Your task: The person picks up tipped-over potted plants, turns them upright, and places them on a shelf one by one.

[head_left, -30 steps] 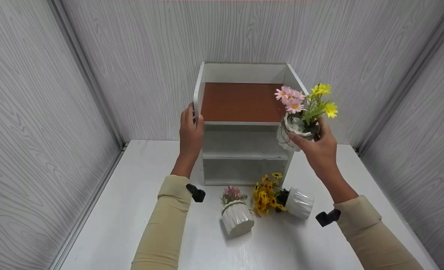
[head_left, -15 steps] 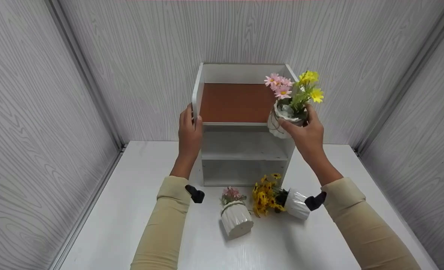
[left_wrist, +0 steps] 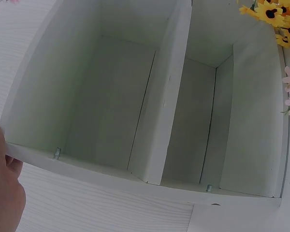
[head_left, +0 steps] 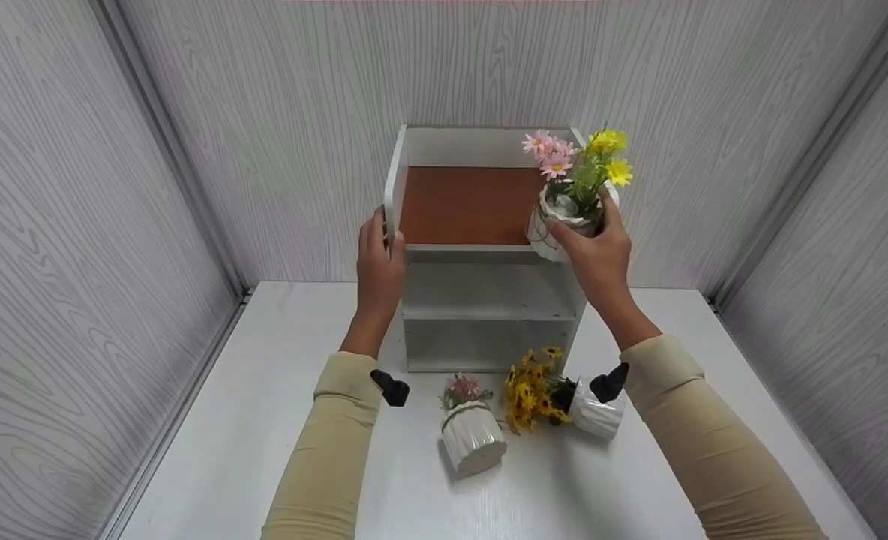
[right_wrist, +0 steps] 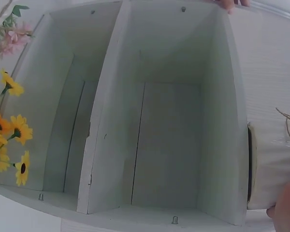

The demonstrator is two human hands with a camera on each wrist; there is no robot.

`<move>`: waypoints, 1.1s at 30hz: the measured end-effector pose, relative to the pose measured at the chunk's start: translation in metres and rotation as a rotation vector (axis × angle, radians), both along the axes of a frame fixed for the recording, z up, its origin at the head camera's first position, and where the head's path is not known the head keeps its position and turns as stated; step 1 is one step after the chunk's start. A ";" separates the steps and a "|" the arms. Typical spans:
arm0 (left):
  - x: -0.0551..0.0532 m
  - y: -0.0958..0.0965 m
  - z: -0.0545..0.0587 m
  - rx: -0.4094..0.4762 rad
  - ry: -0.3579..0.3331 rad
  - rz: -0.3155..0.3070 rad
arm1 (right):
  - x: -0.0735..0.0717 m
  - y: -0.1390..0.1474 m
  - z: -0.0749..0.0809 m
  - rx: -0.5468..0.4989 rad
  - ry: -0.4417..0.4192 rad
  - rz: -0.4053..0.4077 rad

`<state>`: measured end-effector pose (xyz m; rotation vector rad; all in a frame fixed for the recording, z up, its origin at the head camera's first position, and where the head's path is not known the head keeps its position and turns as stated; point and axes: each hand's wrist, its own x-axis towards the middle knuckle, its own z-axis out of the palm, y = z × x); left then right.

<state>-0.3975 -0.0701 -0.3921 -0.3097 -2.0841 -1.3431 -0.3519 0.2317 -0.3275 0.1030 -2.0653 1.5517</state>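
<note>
My right hand [head_left: 600,259] grips a white flowerpot [head_left: 543,234] by its upper rim, thumb in front and fingers behind. Pink daisies [head_left: 555,163] and yellow flowers [head_left: 618,172] rise from it. The pot overlaps the front right corner of a white shelf unit's reddish-brown top board [head_left: 466,206]. In the right wrist view the pot's wrapped side [right_wrist: 270,166] is right at the edge of the shelf unit [right_wrist: 237,111]. My left hand [head_left: 381,271] holds the unit's left side panel [head_left: 394,180], thumb at its front edge, fingers on the outer face.
On the white table [head_left: 264,420] two more white pots lie tipped over before the unit. One pot [head_left: 474,442] has pink flowers, the other [head_left: 598,409] yellow sunflowers [head_left: 530,394]. The two lower compartments [head_left: 481,289] face front. Grey wood-grain walls [head_left: 324,112] enclose the table.
My right hand has carried the potted flowers left and farther away, from beside the unit to the top board's front right corner. My left hand has stayed on the side panel.
</note>
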 end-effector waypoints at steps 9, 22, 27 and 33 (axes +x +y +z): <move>0.000 -0.001 -0.002 0.008 0.006 0.002 | -0.014 -0.009 0.002 0.015 -0.012 -0.049; -0.001 -0.001 -0.001 0.012 0.010 0.007 | -0.035 -0.010 0.007 0.028 -0.071 -0.013; 0.000 0.001 -0.002 0.013 0.006 0.003 | -0.040 -0.008 0.009 0.024 -0.110 -0.021; 0.001 0.003 0.000 0.014 0.001 0.006 | -0.043 -0.006 0.010 0.016 -0.121 -0.024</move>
